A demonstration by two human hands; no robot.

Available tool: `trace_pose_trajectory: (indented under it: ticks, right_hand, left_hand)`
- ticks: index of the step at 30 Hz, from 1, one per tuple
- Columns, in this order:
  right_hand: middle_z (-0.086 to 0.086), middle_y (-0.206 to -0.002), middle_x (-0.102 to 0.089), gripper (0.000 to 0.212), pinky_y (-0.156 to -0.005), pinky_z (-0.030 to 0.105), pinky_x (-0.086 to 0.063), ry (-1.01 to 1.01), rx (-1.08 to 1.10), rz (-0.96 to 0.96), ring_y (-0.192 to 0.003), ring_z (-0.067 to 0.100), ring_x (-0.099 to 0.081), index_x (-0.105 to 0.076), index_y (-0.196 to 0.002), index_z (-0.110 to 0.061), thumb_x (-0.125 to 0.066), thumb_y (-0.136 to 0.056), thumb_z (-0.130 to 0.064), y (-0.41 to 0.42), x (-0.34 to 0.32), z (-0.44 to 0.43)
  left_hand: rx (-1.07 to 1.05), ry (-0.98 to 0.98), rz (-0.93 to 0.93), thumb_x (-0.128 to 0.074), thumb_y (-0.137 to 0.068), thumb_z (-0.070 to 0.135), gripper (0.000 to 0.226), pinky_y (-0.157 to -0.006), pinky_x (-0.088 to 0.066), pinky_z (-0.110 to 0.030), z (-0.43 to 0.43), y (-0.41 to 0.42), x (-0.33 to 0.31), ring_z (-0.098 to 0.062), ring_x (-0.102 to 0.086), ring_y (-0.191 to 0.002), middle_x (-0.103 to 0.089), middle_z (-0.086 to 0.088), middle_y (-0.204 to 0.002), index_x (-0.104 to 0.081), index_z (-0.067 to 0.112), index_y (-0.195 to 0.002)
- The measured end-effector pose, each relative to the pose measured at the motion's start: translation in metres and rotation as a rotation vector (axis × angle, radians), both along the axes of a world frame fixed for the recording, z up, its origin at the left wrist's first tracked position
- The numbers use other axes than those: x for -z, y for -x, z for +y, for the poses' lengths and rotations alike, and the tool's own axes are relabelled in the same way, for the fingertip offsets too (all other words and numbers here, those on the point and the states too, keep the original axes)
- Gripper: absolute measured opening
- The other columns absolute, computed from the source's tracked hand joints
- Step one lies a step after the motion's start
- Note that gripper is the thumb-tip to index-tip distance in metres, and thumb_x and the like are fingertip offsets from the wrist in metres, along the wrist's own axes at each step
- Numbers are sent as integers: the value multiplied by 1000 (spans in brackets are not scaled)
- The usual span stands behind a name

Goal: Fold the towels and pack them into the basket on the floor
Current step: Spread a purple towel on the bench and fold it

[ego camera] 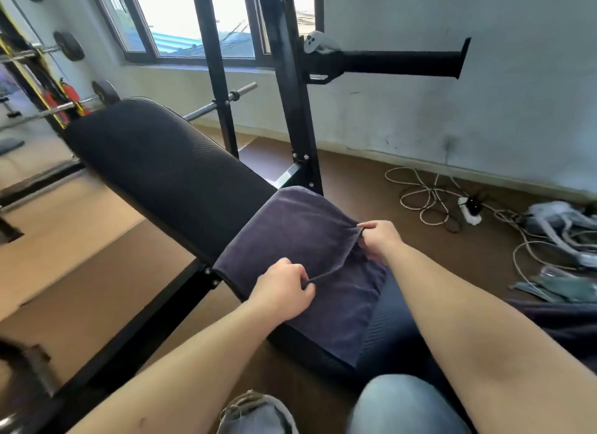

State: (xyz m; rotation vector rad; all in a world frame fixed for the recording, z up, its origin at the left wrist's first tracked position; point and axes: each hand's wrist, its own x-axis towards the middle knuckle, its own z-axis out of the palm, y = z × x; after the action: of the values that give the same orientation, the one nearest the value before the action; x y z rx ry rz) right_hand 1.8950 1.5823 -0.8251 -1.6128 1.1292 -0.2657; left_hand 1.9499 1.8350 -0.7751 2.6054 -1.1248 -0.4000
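A dark purple towel (290, 230) lies across the near end of a black padded weight bench (155, 162). My left hand (281, 288) pinches the towel's folded edge near the middle of the bench. My right hand (379, 239) grips the same edge at the bench's right side, so the edge is stretched between both hands. The part of the towel nearer to me lies flat under the lifted fold. No basket is in view.
A black rack upright (290, 104) with a side peg (400, 62) stands behind the bench. A barbell (223, 102) rests on the rack. White cables and a power strip (468, 210) lie on the brown floor at right, beside grey cloths (562, 220). My knees are at the bottom.
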Motion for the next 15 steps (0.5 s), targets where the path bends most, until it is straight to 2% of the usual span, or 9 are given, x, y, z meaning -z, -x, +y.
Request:
trace_pose_trajectory:
  ticks: [1,3,4,6,8,10,12,15]
  right_hand:
    - [15,-92,-75,30,-53,33,-54,-41,35,-26,-74,33,-65,-78,-91,-21,-58,-75,-5,1,1,0]
    - [11,-94,-71,17,-63,38,-59,-113,70,-83,-78,29,-64,-73,-97,-16,-64,-82,-16,2,6,-2]
    - [8,-93,-68,14,-71,41,-60,-130,80,-108,-81,28,-64,-71,-96,-17,-66,-86,-26,3,4,-1]
    - [4,-95,-71,17,-74,40,-61,-119,130,-157,-90,29,-67,-74,-89,-21,-73,-84,-38,6,-1,0]
    - [4,-105,-76,12,-87,35,-58,81,190,-135,-103,30,-68,-79,-95,-24,-75,-85,-29,13,-6,-1]
    - [8,-116,-75,21,-97,29,-49,214,248,-29,-114,31,-66,-80,-105,-20,-67,-89,-16,23,-8,-2]
    - [11,-124,-72,28,-101,29,-47,195,259,58,-121,34,-63,-79,-110,-18,-59,-91,-9,34,-1,-7]
    - [12,-128,-70,30,-103,31,-47,144,208,171,-124,34,-61,-79,-111,-17,-58,-93,-7,46,14,-9]
  left_hand:
    - [-13,-6,-1,-59,-93,46,14,-88,-53,-37,-1,2,2,-16,-57,-95,-51,7,-103,-59,33,-89]
    - [-40,-28,-2,-57,-94,48,18,-91,-53,-40,-4,6,3,-18,-56,-97,-51,5,-108,-64,31,-97]
    - [-48,-46,-4,-56,-94,49,22,-92,-52,-42,-6,10,2,-19,-56,-99,-51,5,-110,-65,30,-102]
    - [-42,-47,-14,-54,-94,50,23,-93,-52,-45,-10,19,-2,-20,-56,-100,-53,5,-111,-64,30,-101]
    - [2,-1,-25,-52,-92,49,20,-90,-53,-44,-14,31,-6,-19,-55,-97,-53,5,-108,-59,30,-92]
    - [73,16,-35,-50,-93,48,21,-87,-54,-45,-18,45,-5,-19,-53,-95,-52,4,-105,-55,28,-88]
    - [132,-37,-41,-48,-94,48,25,-89,-52,-50,-22,59,1,-22,-52,-99,-50,2,-107,-55,24,-93]
    - [170,-203,-49,-46,-98,46,30,-100,-43,-62,-26,72,15,-27,-48,-115,-49,-1,-116,-59,21,-109]
